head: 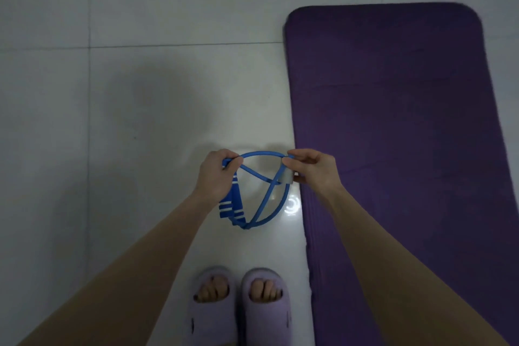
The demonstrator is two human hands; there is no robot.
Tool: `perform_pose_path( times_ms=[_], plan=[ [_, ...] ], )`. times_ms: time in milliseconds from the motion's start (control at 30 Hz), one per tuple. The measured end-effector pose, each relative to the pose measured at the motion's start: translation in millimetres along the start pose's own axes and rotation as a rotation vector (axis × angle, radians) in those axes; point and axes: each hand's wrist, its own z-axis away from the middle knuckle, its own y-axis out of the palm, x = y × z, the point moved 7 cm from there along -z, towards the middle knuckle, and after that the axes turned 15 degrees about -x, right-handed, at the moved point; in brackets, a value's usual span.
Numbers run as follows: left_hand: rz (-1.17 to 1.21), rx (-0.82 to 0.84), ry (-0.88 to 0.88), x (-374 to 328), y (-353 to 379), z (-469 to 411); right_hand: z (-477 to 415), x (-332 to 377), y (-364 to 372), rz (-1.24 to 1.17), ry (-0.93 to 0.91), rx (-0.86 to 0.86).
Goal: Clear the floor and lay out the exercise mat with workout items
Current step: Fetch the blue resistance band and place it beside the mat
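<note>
A purple exercise mat (393, 121) lies flat on the white tiled floor (140, 93), filling the right half of the view. Both hands hold a blue resistance band (264, 153) in the air above the floor, just left of the mat's edge. My left hand (217, 174) grips one end, where a blue strap handle with white stripes (231, 212) hangs down. My right hand (314, 167) pinches the other end beside a grey handle piece (285, 177). The tubing crosses itself and droops in loops between the hands.
My feet in pale lilac slippers (238, 306) stand on the tiles near the bottom of the view, close to the mat's left edge. A bright lamp reflection (292, 205) shines on the floor beside the mat. Bare tiles spread to the left and beyond.
</note>
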Motion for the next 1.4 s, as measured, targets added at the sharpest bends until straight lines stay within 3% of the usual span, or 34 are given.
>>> perform_pose_path(
  times_ms=[367,800,1067,1400],
  plan=[
    [-0.047,-0.021,0.027,63.6,65.1,-66.2,-81.7,-36.6,31.8,0.082,-0.075,-0.023],
    [0.091,0.013,-0.118,66.1,36.2,-43.2,-53.2,-27.9,27.9,0.221,-0.123,-0.095],
    [0.115,-0.075,-0.190,4.5,-57.9,35.4,53.0,43.3,4.2,0.206,-0.069,-0.087],
    [0.302,-0.079,-0.168,-185.7,-216.5,164.9,243.5,217.5,-52.9,0.163,-0.144,-0.033]
  ],
)
